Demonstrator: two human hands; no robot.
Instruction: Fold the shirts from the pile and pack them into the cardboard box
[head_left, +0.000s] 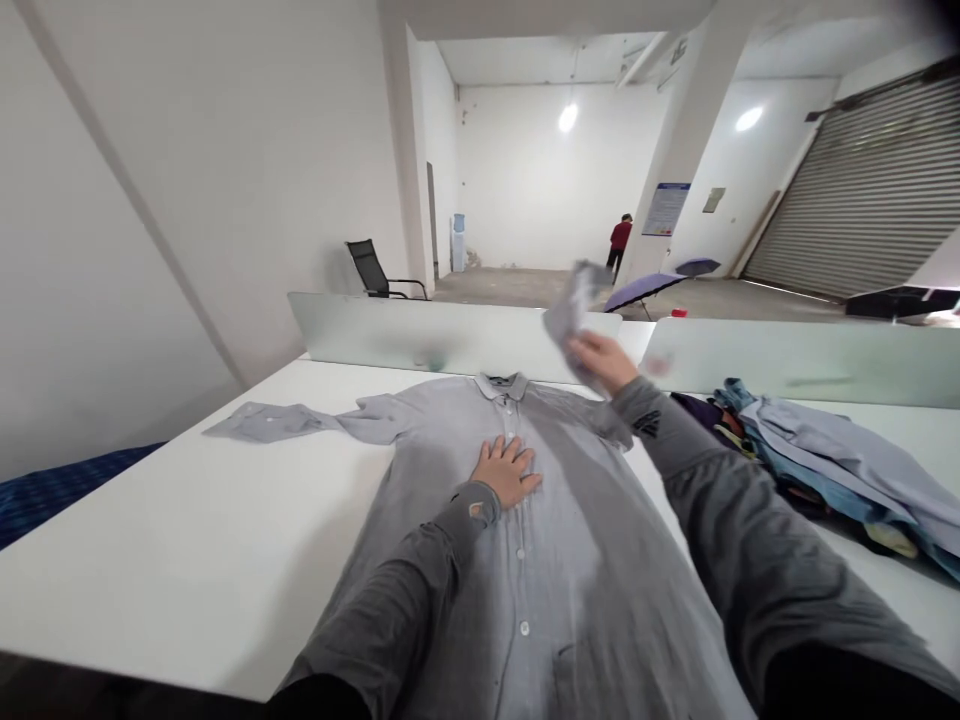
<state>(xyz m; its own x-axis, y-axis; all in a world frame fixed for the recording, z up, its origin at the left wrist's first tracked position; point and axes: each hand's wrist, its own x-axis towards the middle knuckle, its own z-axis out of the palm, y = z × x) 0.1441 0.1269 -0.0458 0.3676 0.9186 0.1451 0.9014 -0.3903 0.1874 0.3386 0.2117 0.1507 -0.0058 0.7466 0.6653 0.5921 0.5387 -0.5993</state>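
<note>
A grey button-up shirt (442,500) lies front side up on the white table (187,560), its collar toward the far edge. One sleeve stretches out flat to the left. My left hand (508,472) rests flat on the shirt's chest beside the button line, fingers spread. Raised above the table at the right, my right hand (604,362) is closed on the end of the other sleeve (566,318), holding it up. That sleeve end is blurred by motion.
A pile of folded clothes (840,450) lies on the table at the right. Low frosted dividers (450,335) line the far edge. Beyond them are a black chair (375,270), purple umbrellas (645,290) and a person in red (619,238). Blue fabric (67,490) shows at the left.
</note>
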